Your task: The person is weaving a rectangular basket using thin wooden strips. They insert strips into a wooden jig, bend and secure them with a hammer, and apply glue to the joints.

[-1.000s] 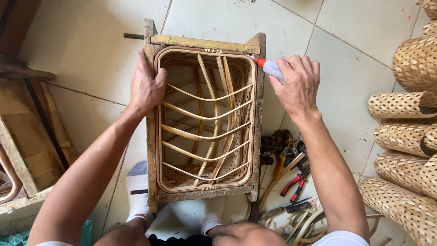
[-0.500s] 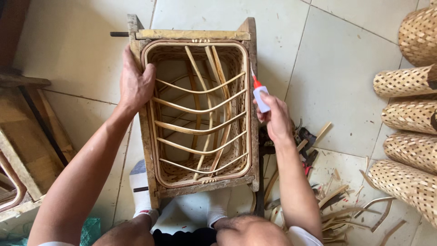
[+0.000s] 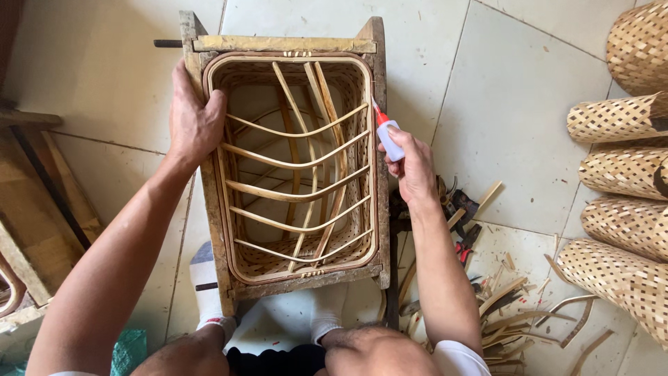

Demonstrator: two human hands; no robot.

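Note:
A rectangular woven bamboo basket [image 3: 362,230] sits inside a wooden frame [image 3: 285,44] on the tiled floor between my knees. Curved bamboo strips [image 3: 299,186] cross its open top. My left hand [image 3: 193,118] grips the frame's left edge near the far corner. My right hand [image 3: 410,163] holds a small white glue bottle [image 3: 390,138] with a red nozzle. The nozzle tip points at the basket's right rim near the far end.
Pliers with red handles [image 3: 465,247] and other tools lie right of the frame among bamboo scraps [image 3: 515,306]. Several woven bamboo tubes [image 3: 619,174] are stacked at the right edge. Wooden pieces [image 3: 42,202] lie at the left.
My right hand with the glue bottle came back along the right side from the far corner, the nozzle now against the right rim. The view shifted closer over the basket.

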